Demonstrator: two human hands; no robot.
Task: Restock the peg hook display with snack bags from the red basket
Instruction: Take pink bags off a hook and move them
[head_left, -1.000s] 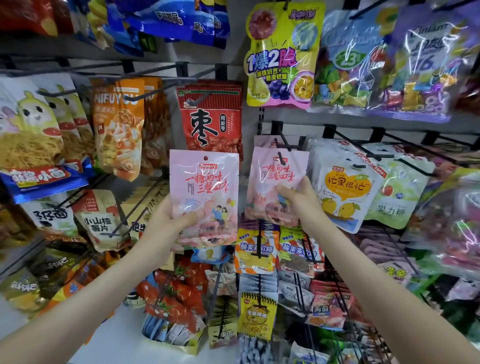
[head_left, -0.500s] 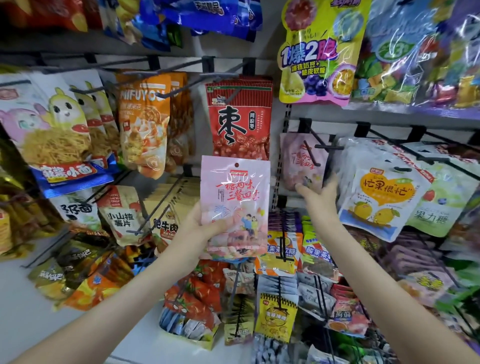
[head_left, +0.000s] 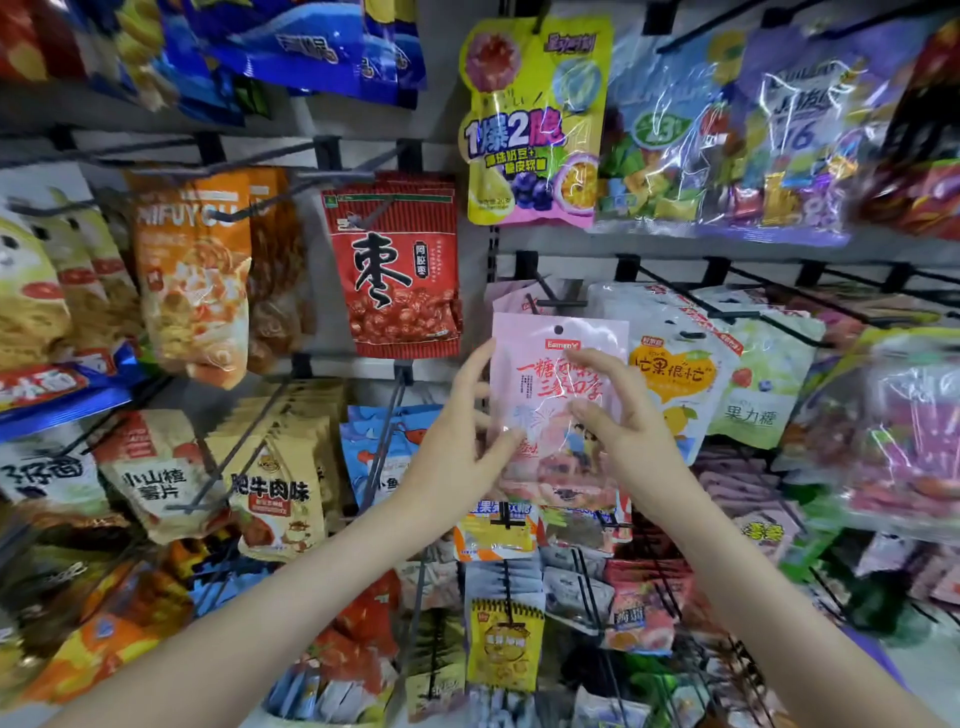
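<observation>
A pink snack bag (head_left: 550, 395) is upright in front of the display, its hang hole just below the tip of a black peg hook (head_left: 563, 300). More pink bags of the same kind (head_left: 511, 297) hang further back on that hook. My left hand (head_left: 462, 441) holds the bag's left edge, thumb on the front low down and fingers along the side. My right hand (head_left: 618, 415) holds the right half, with index finger and thumb on the front. The red basket is out of view.
A red date bag (head_left: 395, 270) hangs to the left of the hook, and white mango candy bags (head_left: 675, 374) hang close on the right. A yellow gummy bag (head_left: 535, 124) hangs above. Several other pegs with snacks stick out below and to both sides.
My left hand has carried the pink bag right and up, to just in front of the hook. My right hand left the hanging pink bags and took hold of the carried one.
</observation>
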